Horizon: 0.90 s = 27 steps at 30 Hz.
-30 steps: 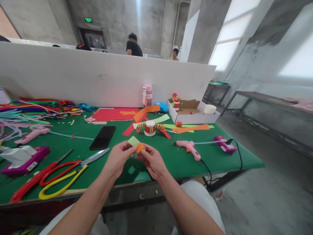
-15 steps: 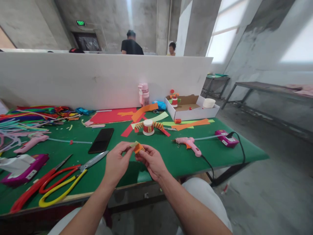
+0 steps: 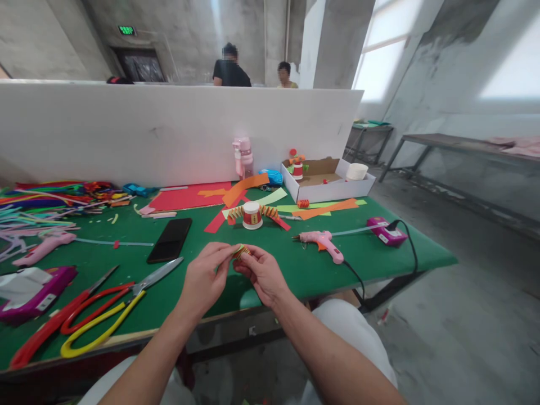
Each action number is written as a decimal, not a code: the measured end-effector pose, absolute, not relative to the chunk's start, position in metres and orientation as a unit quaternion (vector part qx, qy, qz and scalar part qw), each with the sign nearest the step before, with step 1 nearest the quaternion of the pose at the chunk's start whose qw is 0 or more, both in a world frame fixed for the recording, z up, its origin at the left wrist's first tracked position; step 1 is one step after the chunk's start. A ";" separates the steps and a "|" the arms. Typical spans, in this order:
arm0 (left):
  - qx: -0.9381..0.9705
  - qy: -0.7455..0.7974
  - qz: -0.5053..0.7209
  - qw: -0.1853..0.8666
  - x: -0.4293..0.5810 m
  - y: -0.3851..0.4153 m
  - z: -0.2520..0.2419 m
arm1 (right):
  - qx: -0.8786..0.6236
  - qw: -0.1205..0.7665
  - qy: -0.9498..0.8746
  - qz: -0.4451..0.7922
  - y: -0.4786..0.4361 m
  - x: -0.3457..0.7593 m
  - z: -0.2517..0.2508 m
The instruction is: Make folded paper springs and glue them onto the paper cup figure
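A small folded paper strip [image 3: 241, 252], green and orange, is pinched between both hands above the front of the green table. My left hand [image 3: 207, 274] grips its left side with thumb and forefinger. The fingers of my right hand [image 3: 262, 274] close on its right side. Just beyond them stands a red and white paper cup [image 3: 252, 216] with pleated paper strips sticking out on both sides. A pink glue gun [image 3: 319, 241] lies to the right of my hands, and a black phone [image 3: 170, 241] to the left.
Scissors with red and yellow handles [image 3: 103, 304] lie at the left front. Pipe cleaners [image 3: 63, 197] are piled at the back left. A white cardboard box [image 3: 329, 190] and a pink bottle [image 3: 243, 157] stand before the white partition [image 3: 169, 132].
The strip's loose green end has been folded over, and it now looks more compact between my fingertips. The whole view has shifted slightly.
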State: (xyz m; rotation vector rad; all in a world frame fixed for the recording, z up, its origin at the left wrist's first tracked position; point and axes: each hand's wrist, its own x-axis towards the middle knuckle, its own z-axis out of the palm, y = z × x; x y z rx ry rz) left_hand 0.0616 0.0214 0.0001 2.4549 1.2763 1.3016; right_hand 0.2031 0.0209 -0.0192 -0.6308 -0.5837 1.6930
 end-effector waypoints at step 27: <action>0.642 0.490 0.492 0.325 0.062 0.025 0.012 | -0.328 0.570 -0.442 0.610 0.023 0.220 -0.010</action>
